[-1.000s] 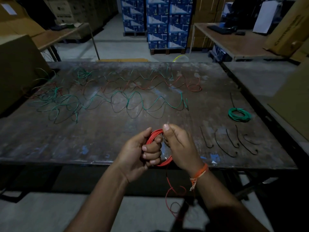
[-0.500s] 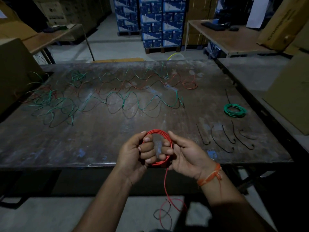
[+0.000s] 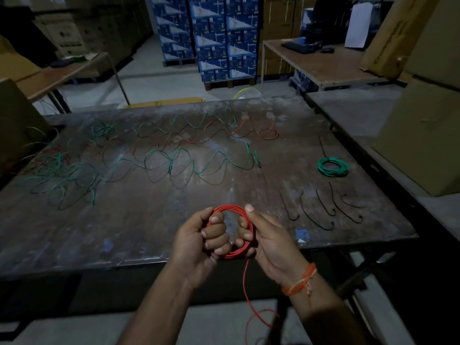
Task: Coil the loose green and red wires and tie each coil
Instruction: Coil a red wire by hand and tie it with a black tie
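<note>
Both hands grip the red coil [image 3: 234,230] over the table's [image 3: 124,232] near edge, left hand [image 3: 199,241] fisted, right hand [image 3: 263,241] pinching, and since a moment ago another loop seems wound on, leaving a shorter tail [image 3: 246,290] before tying.

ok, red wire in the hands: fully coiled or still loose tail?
Partly coiled. The red coil is gripped by the left hand and right hand, but a loose red tail hangs below toward the floor.
</note>
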### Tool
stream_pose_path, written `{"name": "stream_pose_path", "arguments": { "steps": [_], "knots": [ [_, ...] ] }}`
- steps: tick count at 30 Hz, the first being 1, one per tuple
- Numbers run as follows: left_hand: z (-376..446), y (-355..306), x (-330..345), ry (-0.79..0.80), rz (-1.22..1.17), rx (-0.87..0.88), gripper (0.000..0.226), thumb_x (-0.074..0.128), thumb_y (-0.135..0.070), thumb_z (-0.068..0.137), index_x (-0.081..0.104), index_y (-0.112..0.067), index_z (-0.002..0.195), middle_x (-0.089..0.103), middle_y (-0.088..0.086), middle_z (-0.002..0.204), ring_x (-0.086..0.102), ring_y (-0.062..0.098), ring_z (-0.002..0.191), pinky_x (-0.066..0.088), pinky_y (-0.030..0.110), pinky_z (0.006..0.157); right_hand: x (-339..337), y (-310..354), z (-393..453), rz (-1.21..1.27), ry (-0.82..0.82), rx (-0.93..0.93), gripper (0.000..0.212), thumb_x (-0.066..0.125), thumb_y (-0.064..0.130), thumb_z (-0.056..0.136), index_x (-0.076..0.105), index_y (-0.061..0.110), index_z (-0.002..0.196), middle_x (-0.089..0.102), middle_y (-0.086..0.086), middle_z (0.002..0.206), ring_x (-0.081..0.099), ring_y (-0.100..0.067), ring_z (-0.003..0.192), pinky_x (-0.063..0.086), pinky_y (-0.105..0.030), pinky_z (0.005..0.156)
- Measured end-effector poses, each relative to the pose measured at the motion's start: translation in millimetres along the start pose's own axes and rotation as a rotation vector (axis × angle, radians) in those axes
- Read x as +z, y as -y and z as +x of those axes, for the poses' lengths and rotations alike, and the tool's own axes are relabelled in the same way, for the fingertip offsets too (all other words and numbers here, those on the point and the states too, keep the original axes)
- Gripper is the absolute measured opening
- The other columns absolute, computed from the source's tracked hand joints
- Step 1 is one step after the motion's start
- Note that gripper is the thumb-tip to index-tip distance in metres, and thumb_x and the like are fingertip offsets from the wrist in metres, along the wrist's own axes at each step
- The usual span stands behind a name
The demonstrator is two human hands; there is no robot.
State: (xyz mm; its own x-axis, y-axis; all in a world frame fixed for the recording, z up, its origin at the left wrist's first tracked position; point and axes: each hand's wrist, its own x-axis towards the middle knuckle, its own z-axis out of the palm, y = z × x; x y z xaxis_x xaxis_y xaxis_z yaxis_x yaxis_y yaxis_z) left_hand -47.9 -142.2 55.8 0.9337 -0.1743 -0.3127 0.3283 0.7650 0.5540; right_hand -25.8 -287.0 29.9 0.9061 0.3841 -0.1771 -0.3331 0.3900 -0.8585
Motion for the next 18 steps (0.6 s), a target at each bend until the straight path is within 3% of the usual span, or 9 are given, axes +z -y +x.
{"name": "stream_pose_path", "arguments": {
  "steps": [4, 7, 9, 14, 18],
  "knots": [
    [0.1, -2.8, 0.5, -0.041, 0.002, 0.040, 0.031, 0.039, -0.026, 0.095, 0.044, -0.019, 0.065, 0.023, -0.011, 0.043, 0.008, 0.007, 0.039, 0.013, 0.022, 0.041, -18.3, 5.5, -6.5, -0.251, 0.034, -0.026, 0.029, 0.050, 0.035, 0.103, 0.066, 0.011, 0.098, 0.066, -0.003, 0.074, 0.060, -0.012, 0.065, 0.043, -0.026, 0.062],
    [0.1, -8.7, -2.9, -0.058, -0.018, 0.093, 0.034, 0.036, -0.025, 0.099, 0.043, -0.020, 0.066, 0.024, -0.012, 0.044, 0.007, 0.007, 0.042, 0.013, 0.022, 0.042, -41.2, 2.8, -9.5, -0.475, 0.054, -0.056, 0.006, 0.061, 0.011, 0.100, 0.062, 0.009, 0.105, 0.065, -0.001, 0.076, 0.058, -0.015, 0.066, 0.046, -0.025, 0.063],
    [0.9, -15.5, -6.1, -0.078, -0.015, 0.143, 0.036, 0.035, -0.025, 0.100, 0.043, -0.021, 0.066, 0.023, -0.012, 0.044, 0.007, 0.007, 0.042, 0.014, 0.022, 0.042, -53.9, -2.9, -12.2, -0.605, 0.023, -0.077, 0.014, 0.065, 0.002, 0.095, 0.061, 0.010, 0.105, 0.060, -0.003, 0.075, 0.058, -0.014, 0.064, 0.049, -0.024, 0.062],
    [5.1, -30.2, -18.5, -0.138, 0.029, 0.274, 0.034, 0.034, -0.027, 0.102, 0.042, -0.021, 0.070, 0.025, -0.011, 0.045, 0.021, 0.003, 0.034, 0.021, 0.021, 0.040, -65.5, -8.8, -20.2, -0.958, -0.048, -0.250, 0.015, 0.071, 0.004, 0.088, 0.069, 0.019, 0.089, 0.061, 0.014, 0.068, 0.055, 0.000, 0.060, 0.044, -0.014, 0.061],
    [7.5, -27.5, -23.1, -0.174, 0.099, 0.354, 0.034, 0.034, -0.028, 0.106, 0.045, -0.020, 0.075, 0.027, -0.011, 0.048, 0.023, 0.003, 0.038, 0.026, 0.021, 0.043, -56.5, -3.0, -24.9, -1.209, 0.081, -0.463, 0.012, 0.069, 0.018, 0.089, 0.072, 0.028, 0.094, 0.064, 0.017, 0.086, 0.063, -0.004, 0.086, 0.049, -0.020, 0.073]
  ]
}}
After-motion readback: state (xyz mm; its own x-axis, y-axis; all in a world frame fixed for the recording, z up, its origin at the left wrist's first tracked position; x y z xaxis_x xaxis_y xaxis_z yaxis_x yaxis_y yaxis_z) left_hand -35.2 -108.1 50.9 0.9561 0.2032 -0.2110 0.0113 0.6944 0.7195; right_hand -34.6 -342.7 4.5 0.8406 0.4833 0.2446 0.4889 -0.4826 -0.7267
